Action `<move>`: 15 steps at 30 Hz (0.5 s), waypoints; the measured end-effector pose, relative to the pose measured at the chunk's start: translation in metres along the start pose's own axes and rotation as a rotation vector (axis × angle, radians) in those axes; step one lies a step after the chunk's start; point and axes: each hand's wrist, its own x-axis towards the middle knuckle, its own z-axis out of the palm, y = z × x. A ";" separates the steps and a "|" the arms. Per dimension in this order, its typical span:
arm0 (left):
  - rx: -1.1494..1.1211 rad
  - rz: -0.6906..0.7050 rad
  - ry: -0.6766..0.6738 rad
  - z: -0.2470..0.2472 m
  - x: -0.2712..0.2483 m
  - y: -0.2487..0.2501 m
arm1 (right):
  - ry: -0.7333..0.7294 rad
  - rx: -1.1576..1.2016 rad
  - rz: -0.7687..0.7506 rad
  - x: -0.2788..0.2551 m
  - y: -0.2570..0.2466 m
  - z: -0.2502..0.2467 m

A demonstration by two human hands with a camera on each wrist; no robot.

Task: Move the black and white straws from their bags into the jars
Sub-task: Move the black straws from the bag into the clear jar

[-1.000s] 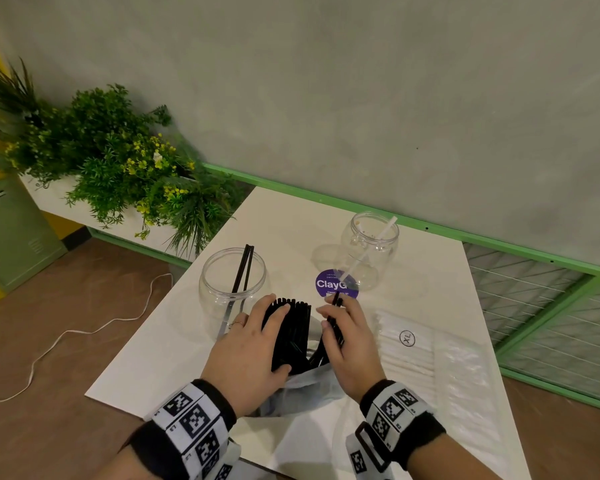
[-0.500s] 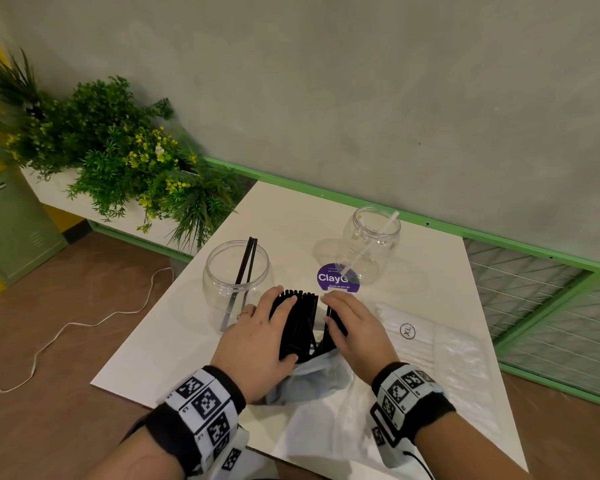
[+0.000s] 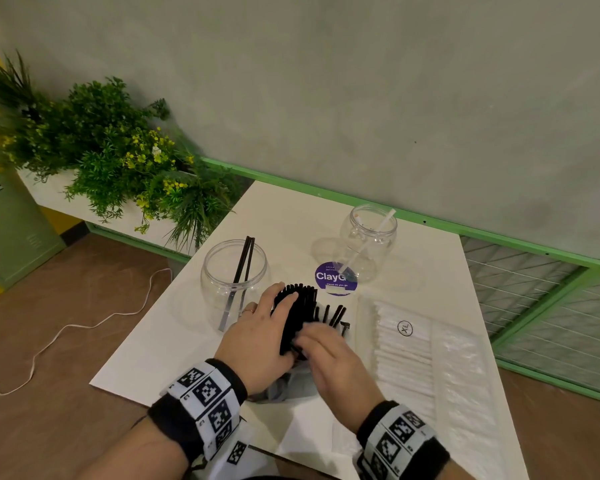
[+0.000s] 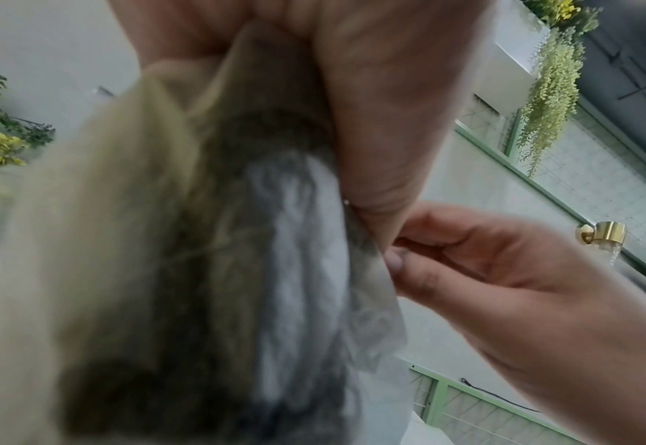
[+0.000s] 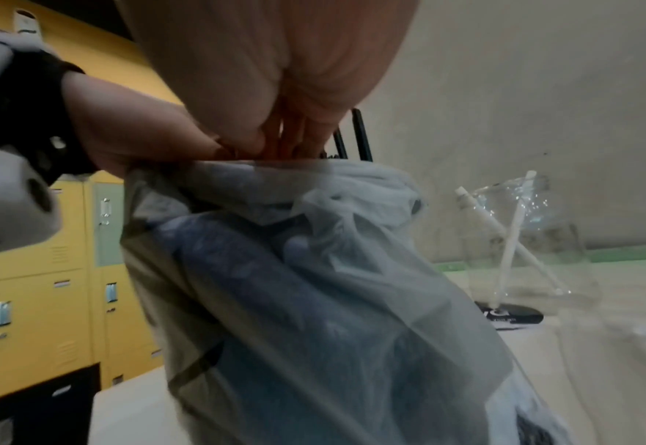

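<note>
Our left hand (image 3: 257, 341) curls round the bundle of black straws (image 3: 297, 317), thumb on one side and fingers on the other, gripping it where it sticks out of the thin plastic bag (image 3: 291, 386). Our right hand (image 3: 333, 358) sits just beside it, fingers bent down among the straws at the bag's mouth; the head view is blurred there, and we cannot tell whether they pinch a straw. A few loose black straws fan out just past the right fingertips.

The left jar (image 3: 234, 275) stands just beyond the left hand and holds two black straws, leaning. The right jar (image 3: 369, 242), farther back, holds white straws (image 3: 371, 242). The bag of white straws (image 3: 416, 355) lies flat on the white table (image 3: 291, 216), right of both hands. A purple round sticker (image 3: 329, 277) lies between the jars.
</note>
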 end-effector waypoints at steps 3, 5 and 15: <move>-0.026 0.008 0.002 0.000 -0.002 -0.002 | 0.029 -0.093 0.078 0.013 0.009 -0.006; -0.037 0.009 -0.002 -0.001 -0.002 -0.003 | -0.013 -0.178 0.134 0.015 0.019 -0.009; -0.196 0.072 -0.164 -0.013 -0.014 -0.023 | -0.136 -0.080 0.115 0.010 0.018 0.000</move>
